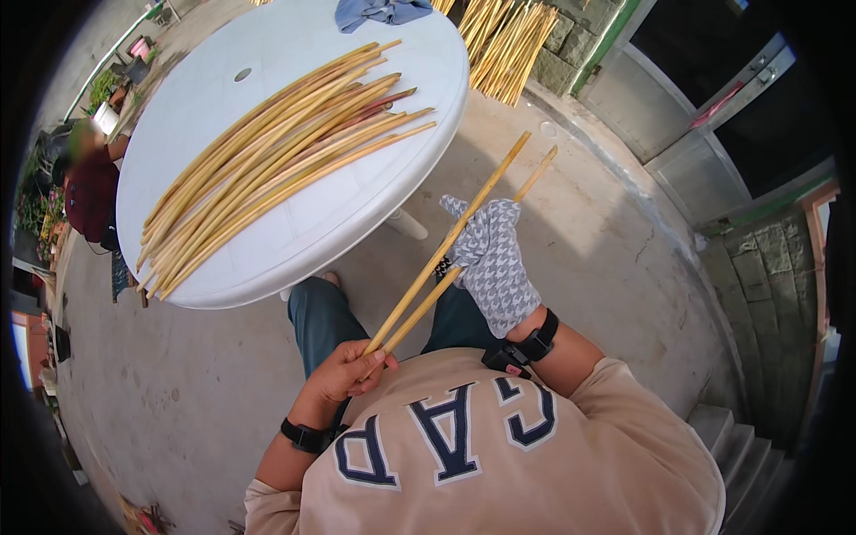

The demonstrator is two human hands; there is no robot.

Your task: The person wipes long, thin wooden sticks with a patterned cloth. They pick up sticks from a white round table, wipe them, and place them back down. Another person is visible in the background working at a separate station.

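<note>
My left hand point(351, 369) is bare and pinches two long tan plant stalks point(418, 289) together at their near ends, close to my belly. My right hand point(491, 251) wears a grey-and-white houndstooth cloth glove and is closed around the stalks farther up. One stalk crosses over the front of the glove. The other runs behind the gloved fingers and comes out beyond them. On the white round table point(221, 110) lies a loose bundle of similar stalks point(281, 160), a few of them reddish.
A blue cloth point(382, 12) lies at the table's far edge. More stalks point(515, 50) lean by a block wall. Metal doors point(675, 100) stand at right, concrete steps point(725, 445) at lower right. Another person point(93, 184) sits left of the table, near potted plants point(103, 87).
</note>
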